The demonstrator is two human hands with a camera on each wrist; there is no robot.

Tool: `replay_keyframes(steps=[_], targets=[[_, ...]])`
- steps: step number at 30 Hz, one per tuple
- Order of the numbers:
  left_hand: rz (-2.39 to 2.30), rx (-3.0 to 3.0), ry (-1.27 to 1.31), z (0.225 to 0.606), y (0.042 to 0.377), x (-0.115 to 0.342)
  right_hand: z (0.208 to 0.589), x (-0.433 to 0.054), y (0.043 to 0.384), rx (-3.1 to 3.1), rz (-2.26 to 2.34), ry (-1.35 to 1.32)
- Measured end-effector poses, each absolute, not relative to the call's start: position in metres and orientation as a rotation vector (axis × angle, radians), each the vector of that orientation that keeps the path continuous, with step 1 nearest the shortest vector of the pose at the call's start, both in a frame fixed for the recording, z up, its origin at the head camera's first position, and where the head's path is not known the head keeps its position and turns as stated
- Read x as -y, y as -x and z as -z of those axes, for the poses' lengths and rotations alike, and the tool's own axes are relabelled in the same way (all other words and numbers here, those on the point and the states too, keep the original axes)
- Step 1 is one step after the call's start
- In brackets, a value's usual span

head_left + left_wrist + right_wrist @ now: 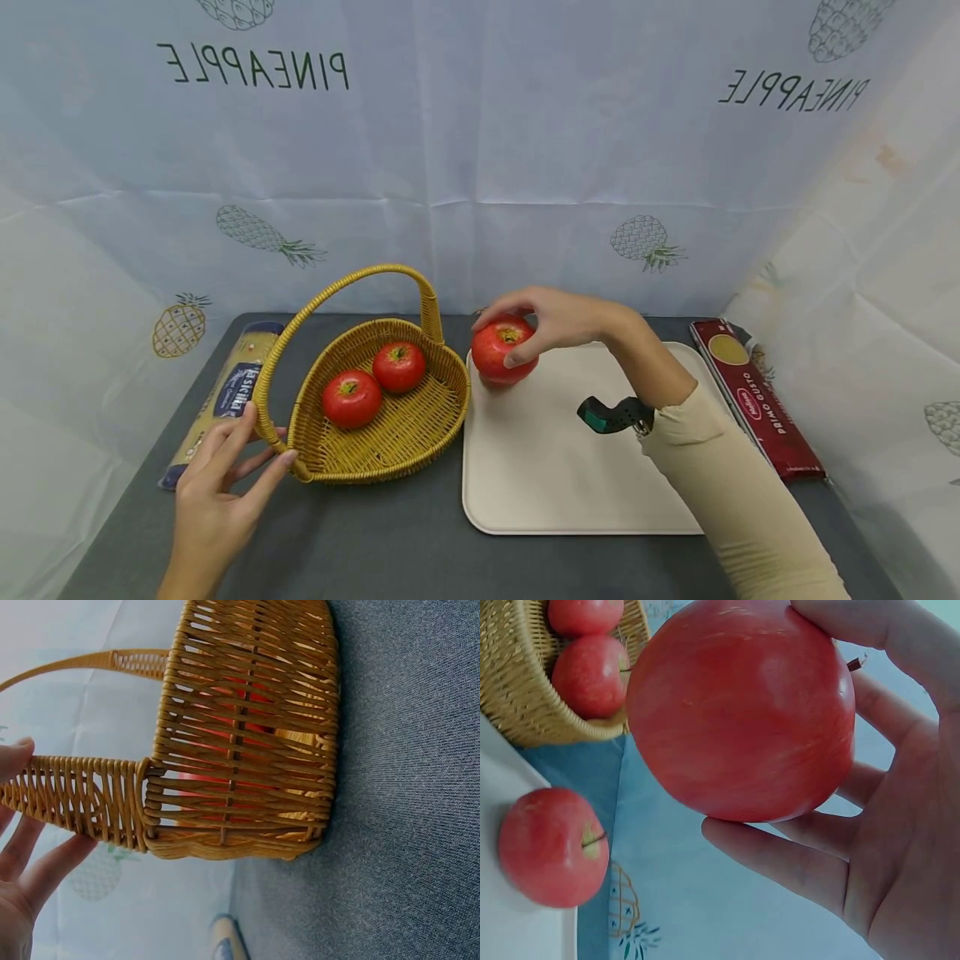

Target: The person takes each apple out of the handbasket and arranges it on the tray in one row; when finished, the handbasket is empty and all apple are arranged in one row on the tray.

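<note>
My right hand (551,321) grips a red apple (495,350) above the left far corner of the beige tray (570,450). In the right wrist view the fingers and thumb curve round this apple (742,712). Another apple (553,847) sits on the tray there; from the head it is mostly hidden behind the held one. To the left stands a yellow wicker basket (375,458) with two red apples inside, one nearer (352,399) and one farther (399,367). My left hand (225,483) holds the basket's handle (82,799) low on its left side, thumb and fingers about the woven strip.
A pasta packet (225,400) lies along the table's left side, partly behind the basket handle. On the right, a dark red packet (757,400) lies beside the tray. A white curtain (480,167) with pineapple prints hangs behind and at the sides of the grey table (360,542).
</note>
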State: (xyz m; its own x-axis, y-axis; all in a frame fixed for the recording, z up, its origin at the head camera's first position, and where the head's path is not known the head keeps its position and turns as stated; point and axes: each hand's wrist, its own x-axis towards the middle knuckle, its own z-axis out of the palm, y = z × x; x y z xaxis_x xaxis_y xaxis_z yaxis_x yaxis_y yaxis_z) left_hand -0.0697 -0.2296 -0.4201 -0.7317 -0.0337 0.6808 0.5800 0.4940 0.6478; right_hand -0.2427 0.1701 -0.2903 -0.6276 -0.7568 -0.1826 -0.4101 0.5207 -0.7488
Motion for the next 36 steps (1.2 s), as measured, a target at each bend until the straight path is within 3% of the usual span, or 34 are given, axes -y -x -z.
replay_keyframes(steps=[13, 36], targets=[[1.248, 2.1, 0.437, 0.419, 0.068, 0.23, 0.304, -0.205, 0.244, -2.343, 0.962, 0.903], [1.249, 2.076, 0.478, 0.42, 0.07, 0.23, 0.361, -0.252, 0.256, -2.391, 1.1, 0.663]])
